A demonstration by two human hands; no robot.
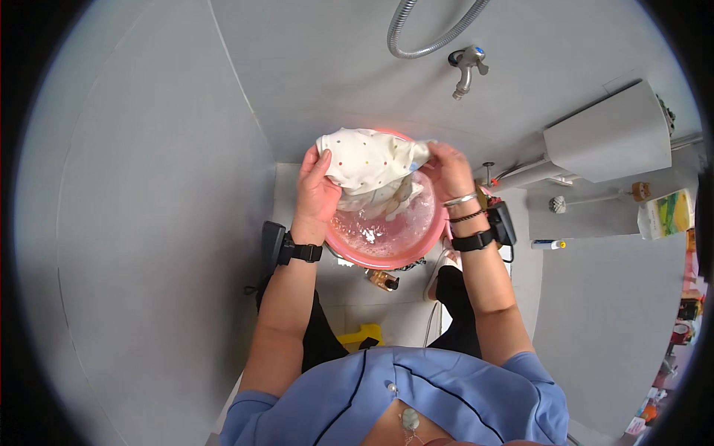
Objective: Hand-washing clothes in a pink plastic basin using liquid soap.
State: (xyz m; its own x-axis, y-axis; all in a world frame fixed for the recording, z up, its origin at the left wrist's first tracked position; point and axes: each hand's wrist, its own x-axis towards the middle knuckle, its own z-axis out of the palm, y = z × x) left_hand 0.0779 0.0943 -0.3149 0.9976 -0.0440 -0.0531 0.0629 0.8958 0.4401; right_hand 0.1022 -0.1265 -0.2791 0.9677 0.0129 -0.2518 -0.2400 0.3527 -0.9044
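A white cloth with small coloured dots (pixel 365 159) is stretched between my two hands above a round pink basin (pixel 385 261). My left hand (pixel 319 187) grips its left edge, thumb on top. At its right end my right hand (pixel 450 170) holds a bunched part; that hand is slightly blurred. Sudsy water (pixel 371 234) fills the basin's lower part. Another wet, pale cloth with a brownish print (pixel 399 198) hangs or lies just below the dotted one; whether the two are joined I cannot tell.
A metal tap (pixel 467 69) and a flexible metal hose (pixel 415 54) are on the wall ahead. A pump bottle (pixel 383 280) lies by the basin, with a yellow plastic object (pixel 362 334) nearer my body. On the right are a white wall-side fixture (pixel 611 134) and a tissue pack (pixel 668 214).
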